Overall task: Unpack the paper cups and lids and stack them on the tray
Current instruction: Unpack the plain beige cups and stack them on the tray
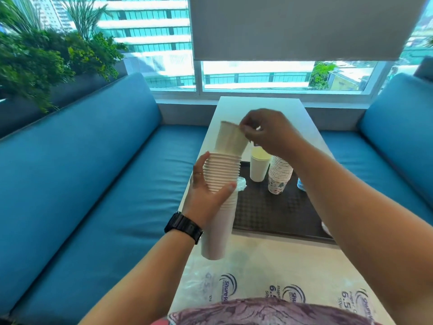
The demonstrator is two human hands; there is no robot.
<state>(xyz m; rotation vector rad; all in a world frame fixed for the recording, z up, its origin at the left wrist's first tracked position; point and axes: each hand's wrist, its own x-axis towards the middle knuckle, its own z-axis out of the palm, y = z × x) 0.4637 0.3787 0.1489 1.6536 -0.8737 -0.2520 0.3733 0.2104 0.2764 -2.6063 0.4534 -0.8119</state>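
**Pulling the top cup off the stack**

The left hand is wrapped around a tall stack of white paper cups, held up over the left edge of the white table. The right hand pinches the rim of the top cup, which tilts away from the stack. On the black tray stand 1 white cup and a stack of patterned cups, just beside each other. An empty plastic wrapper lies near the person.
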